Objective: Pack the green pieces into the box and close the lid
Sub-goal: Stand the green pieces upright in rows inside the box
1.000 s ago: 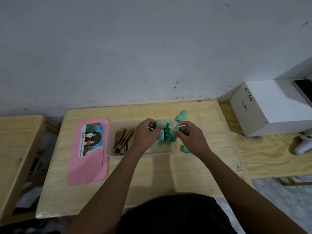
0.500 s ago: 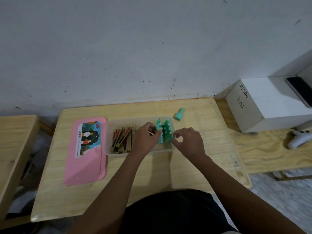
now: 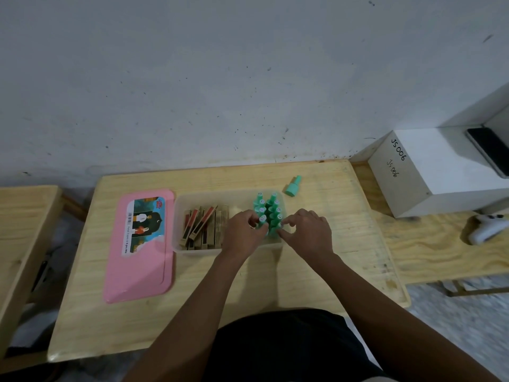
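A translucent plastic box [image 3: 179, 216] sits open on the middle of the wooden table. Several green pieces [image 3: 268, 209] stand upright in two rows at its right end. My left hand [image 3: 242, 232] pinches the nearest piece of the left row. My right hand [image 3: 308, 230] pinches the nearest piece of the right row with fingertips over the box's right wall. One more green piece [image 3: 292, 186] lies on the table behind the box's right corner. The pink lid [image 3: 140, 246] lies flat to the left of the box.
Brown and red wooden blocks [image 3: 203, 227] fill the box's left half. A white carton [image 3: 440, 172] with a phone [image 3: 487, 150] on it stands at the right. A white game controller [image 3: 487, 230] lies on the neighbouring table. Another wooden table [image 3: 22, 232] stands at the left.
Both hands have lowered the green pieces into the box's right end, where they now stand in two rows. The green piece that lay by my right hand is gone from the table.
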`<state>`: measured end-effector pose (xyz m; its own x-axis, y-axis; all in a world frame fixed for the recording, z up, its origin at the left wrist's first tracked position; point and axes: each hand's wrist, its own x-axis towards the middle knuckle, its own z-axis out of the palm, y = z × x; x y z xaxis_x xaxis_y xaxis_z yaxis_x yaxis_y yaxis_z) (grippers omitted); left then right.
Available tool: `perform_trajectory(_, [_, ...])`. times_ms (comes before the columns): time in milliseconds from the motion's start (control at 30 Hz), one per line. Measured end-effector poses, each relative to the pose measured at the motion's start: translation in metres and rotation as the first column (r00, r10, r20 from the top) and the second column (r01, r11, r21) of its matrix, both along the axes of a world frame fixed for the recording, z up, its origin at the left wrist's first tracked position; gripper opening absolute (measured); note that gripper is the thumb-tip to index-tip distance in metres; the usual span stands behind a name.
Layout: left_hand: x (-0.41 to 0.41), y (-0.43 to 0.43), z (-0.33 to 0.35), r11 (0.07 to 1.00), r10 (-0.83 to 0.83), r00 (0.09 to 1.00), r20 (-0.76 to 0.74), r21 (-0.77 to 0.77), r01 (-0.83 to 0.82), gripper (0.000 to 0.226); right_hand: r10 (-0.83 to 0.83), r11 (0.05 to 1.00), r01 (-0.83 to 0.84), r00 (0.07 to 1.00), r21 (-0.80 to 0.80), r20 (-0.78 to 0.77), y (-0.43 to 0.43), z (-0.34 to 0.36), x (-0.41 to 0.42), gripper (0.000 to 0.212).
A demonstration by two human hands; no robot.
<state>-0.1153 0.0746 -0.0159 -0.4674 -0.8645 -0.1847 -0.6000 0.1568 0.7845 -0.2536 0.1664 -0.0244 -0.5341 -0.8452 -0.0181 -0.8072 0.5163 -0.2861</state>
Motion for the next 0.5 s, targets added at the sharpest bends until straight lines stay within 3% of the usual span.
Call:
perform_trajectory(233, [-0.005,0.002,-0.010,0.999,0.035,0.998,0.051,0.029,-0.036,0.017,0.004,0.998,0.007,0.985,-0.057,0.175,0.012,0.001,-0.007,0.022])
perform_trajectory(500, [-0.009,0.006,-0.016,0.997,0.064,0.997,0.048,0.028,-0.065,0.013,-0.081,0.992,0.113,0.926,-0.064,0.367,0.014,-0.005,-0.006,0.029])
